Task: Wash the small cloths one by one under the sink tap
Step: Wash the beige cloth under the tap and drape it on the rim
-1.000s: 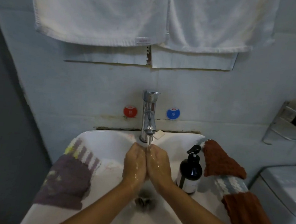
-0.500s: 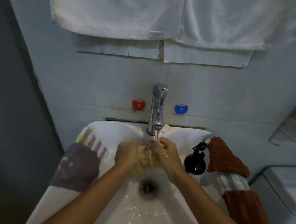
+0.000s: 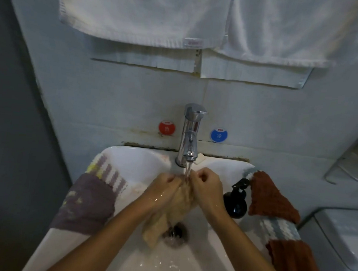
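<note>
Both hands are working over the sink [image 3: 129,159], right under the tap [image 3: 190,136], which is running a thin stream of water [image 3: 187,172] down between them. The left hand [image 3: 162,192] is curling its fingers round the top of a beige cloth [image 3: 180,201], and the right hand [image 3: 207,189] is pinching the same cloth from the right, fingers bent inward; the two hands are nearly touching. The cloth is hanging wet from their grip inside the basin, its lower end trailing down to the left of the drain [image 3: 175,232], where water is pooling. A purple cloth [image 3: 86,203] with white and yellow stripes is lying over the sink's left rim. On the right rim a rust cloth [image 3: 269,196] is lying far, a blue-and-white cloth [image 3: 279,228] is sitting under its near edge, and another rust cloth [image 3: 296,268] is draping nearer. A black pump bottle [image 3: 236,202] is standing just left of those cloths, beside the right wrist. A small soap bar [image 3: 199,159] is resting by the tap base. On the wall a red sticker [image 3: 166,128] is showing left of the tap and a blue sticker [image 3: 218,135] right of it; each is carrying small white lettering that looks like "OYO" above a character too blurred to read. Two white towels [image 3: 140,12] are hanging above, the left one bearing a small tag [image 3: 193,42] whose print is unreadable.
</note>
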Available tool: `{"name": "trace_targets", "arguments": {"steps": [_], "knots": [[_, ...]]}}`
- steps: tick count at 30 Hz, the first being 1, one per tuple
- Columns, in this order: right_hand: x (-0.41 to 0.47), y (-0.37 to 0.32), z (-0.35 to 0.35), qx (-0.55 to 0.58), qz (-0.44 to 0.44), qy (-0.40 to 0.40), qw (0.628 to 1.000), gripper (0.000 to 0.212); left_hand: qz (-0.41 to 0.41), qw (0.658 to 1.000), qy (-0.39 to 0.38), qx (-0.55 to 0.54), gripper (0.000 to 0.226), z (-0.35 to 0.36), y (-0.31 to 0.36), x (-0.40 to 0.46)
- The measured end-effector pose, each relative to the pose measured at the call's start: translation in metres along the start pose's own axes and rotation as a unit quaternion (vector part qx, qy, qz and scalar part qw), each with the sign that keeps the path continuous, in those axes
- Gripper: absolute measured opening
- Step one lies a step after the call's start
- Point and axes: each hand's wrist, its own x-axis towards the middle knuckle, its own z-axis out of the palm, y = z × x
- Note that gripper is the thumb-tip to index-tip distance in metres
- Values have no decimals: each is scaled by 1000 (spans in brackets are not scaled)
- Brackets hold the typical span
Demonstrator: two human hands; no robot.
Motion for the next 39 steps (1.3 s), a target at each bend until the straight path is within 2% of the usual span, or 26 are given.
{"name": "trace_targets", "arguments": {"steps": [2, 5, 7, 9, 10, 11, 14, 16, 18, 20, 23, 28, 32, 36, 39], "knots": [[-1, -2, -1, 80, 70, -20, 994, 40, 6, 995, 43, -93, 23, -1, 4, -4], [-3, -3, -3, 177, 174, -105, 963, 74, -11, 969, 91, -229, 34, 2, 9, -5], [-6, 0, 0, 215, 244, -155, 933, 91, -17, 952, 99, -289, 39, 1, 11, -7], [-10, 1, 4, 271, 298, -199, 893, 100, -15, 938, 100, -332, 36, 2, 11, -8], [-11, -1, 5, 285, 307, -208, 884, 99, -8, 935, 107, -337, 33, 4, 11, -9], [-12, -2, 6, 280, 294, -201, 891, 96, 5, 941, 124, -314, 29, 6, 11, -11], [-14, -5, 9, 216, 167, -122, 954, 65, 67, 967, 189, -159, 22, 14, 4, -11], [-17, -7, 15, 204, 93, -54, 973, 43, 56, 973, 210, -82, 23, 17, -2, -9], [-19, -5, 23, 186, 37, -25, 982, 32, 10, 975, 216, -55, 25, 20, -5, -9], [-18, 1, 30, 150, 23, 0, 988, 34, 27, 975, 199, -99, 25, 28, -2, -14], [-16, 10, 32, 133, 36, 20, 990, 31, 73, 971, 211, -89, 22, 41, 1, -21], [-25, 11, 37, 104, -22, 13, 994, 31, 3, 963, 209, -168, 29, 40, -7, -12], [-22, 15, 44, 39, -48, 50, 997, 30, 11, 966, 220, -139, 33, 43, -5, -14], [-16, 15, 41, -38, 2, 27, 999, 34, -24, 963, 224, -146, 34, 44, -6, -8], [-20, 17, 37, 11, 30, 25, 999, 34, 19, 969, 232, -86, 29, 47, -14, -9]]}}
